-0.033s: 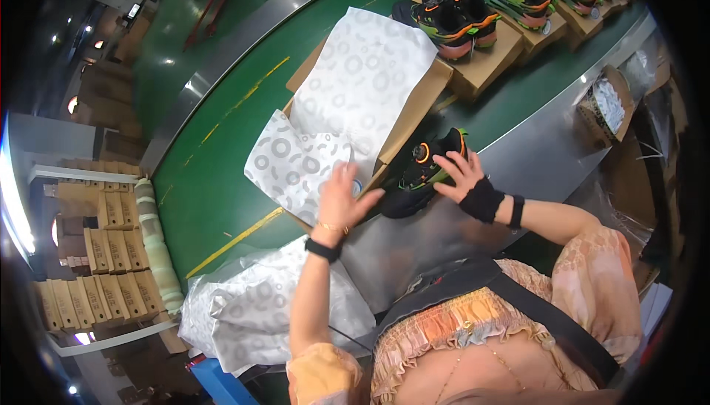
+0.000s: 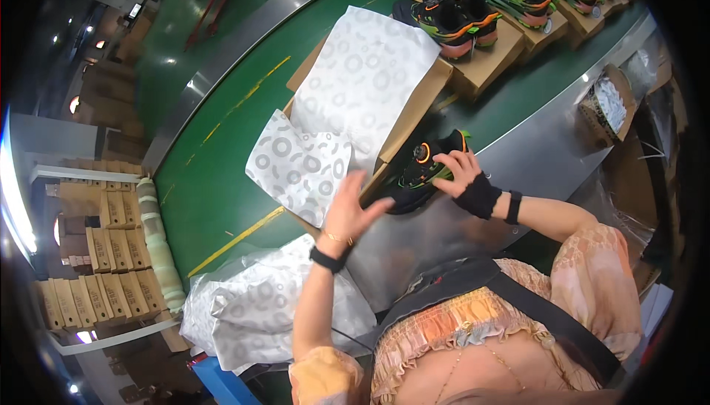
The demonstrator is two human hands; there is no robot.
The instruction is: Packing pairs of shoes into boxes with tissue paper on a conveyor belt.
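Shoe (image 2: pixel 421 172) sits at the near edge of the green belt (image 2: pixel 214 183), right hand (image 2: pixel 462 172) gripping it. Left hand (image 2: pixel 347 209) hovers open-fingered just beside the tissue paper (image 2: pixel 303 164) draping over the cardboard box (image 2: pixel 418 105).

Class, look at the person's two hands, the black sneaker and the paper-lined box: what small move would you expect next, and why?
Probably the right hand lowers the black sneaker into the open cardboard box. It grips the sneaker right at the box's near edge, while the left hand, open, hovers by the patterned tissue paper draped over the box, seemingly ready to part it.
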